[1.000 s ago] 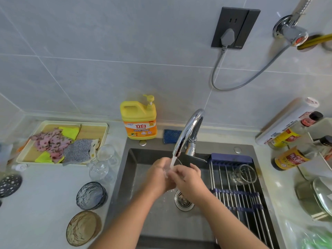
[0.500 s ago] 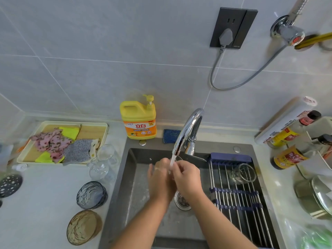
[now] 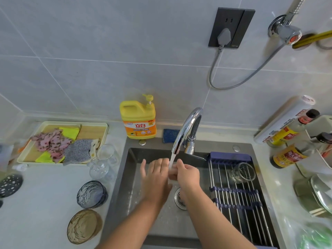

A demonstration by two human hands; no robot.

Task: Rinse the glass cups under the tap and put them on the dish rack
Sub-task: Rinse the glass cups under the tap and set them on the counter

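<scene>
A: Hands?
B: Left hand point(image 3: 156, 177) flat, fingers straight and spread, holding nothing. Right hand point(image 3: 187, 175) curled under the tap point(image 3: 186, 130) stream, against the left; cannot tell whether it grips anything.
A: Cups?
B: One glass cup point(image 3: 242, 172) on the dish rack point(image 3: 233, 194) across the sink point(image 3: 133, 177). Rear clear cup point(image 3: 107, 152) and front clear cup point(image 3: 99, 169) on the counter point(image 3: 45, 203), just left of the sink

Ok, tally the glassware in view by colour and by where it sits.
Clear cups on the counter: 2
Clear cup on the dish rack: 1
Blue tinted glass: 1
Amber tinted glass: 1
Total: 5
</scene>
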